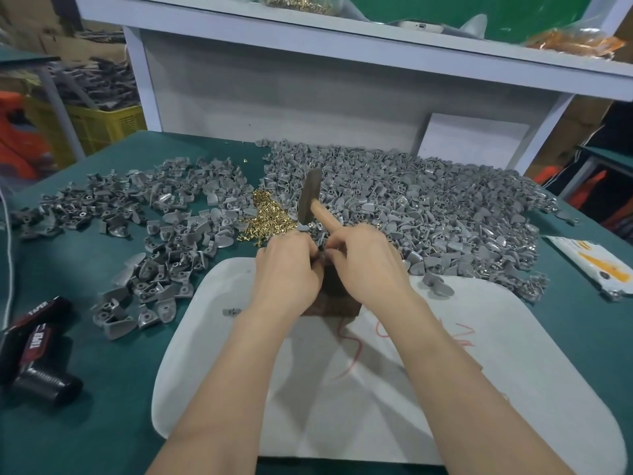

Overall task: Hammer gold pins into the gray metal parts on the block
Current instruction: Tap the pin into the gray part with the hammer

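Clearly the setting step: both hands meet at frame centre over the dark brown wooden block (337, 296). The left hand (286, 269) pinches something hidden there, probably a part; the right hand (366, 260) is closed round the wooden-handled dark steel hammer (310, 197), head up. Seat the pin upright first. Loose gold pins (265, 217) lie just above, between grey metal parts (411, 200). At left, a yellow plastic crate (99, 121) holds grey pieces.

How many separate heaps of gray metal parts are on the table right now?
2. A looser heap lies left of the gold pins; a bigger, denser heap spreads to their right. A few stray parts sit on the white pad, and some may be hidden under the hands.
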A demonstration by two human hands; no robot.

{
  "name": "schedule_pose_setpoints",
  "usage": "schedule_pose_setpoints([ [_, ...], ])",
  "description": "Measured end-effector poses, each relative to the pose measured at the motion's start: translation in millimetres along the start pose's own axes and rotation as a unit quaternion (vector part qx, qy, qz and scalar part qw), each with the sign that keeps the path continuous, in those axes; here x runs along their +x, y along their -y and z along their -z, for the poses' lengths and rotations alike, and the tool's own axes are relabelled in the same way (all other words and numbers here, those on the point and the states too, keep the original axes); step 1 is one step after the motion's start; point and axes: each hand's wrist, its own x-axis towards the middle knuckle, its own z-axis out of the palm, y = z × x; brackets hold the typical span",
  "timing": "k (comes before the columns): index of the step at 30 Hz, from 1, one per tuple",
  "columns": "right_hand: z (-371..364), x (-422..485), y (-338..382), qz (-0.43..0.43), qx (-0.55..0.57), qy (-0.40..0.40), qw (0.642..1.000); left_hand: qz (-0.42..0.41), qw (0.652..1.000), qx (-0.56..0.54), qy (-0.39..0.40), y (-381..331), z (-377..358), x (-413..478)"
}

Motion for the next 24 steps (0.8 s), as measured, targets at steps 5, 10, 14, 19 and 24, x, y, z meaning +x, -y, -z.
schedule_pose_setpoints([
  [5,0.3,1.5,1.6,0.037,-0.064,0.0,0.997,-0.006,1.0,-0.001,0.002,-1.2,1.0,-0.4],
  [10,6.0,6.0,9.8,0.08,-0.142,0.013,0.986,-0.013,0.999,0.025,0.016,-3.0,2.1,1.4],
  [14,6.6,8.7,10.1,0.071,-0.133,0.027,0.988,-0.007,1.0,0.02,0.016,-4.5,3.7,0.9],
  [19,6.1,4.5,-6.2,0.051,-0.03,0.036,0.998,-0.006,1.0,-0.016,0.006,-3.1,4.2,-2.1],
  [24,11.7,13.0,-27.8,-0.019,0.053,-0.016,0.998,0.008,1.0,-0.024,-0.001,-5.1,3.8,-2.8],
])
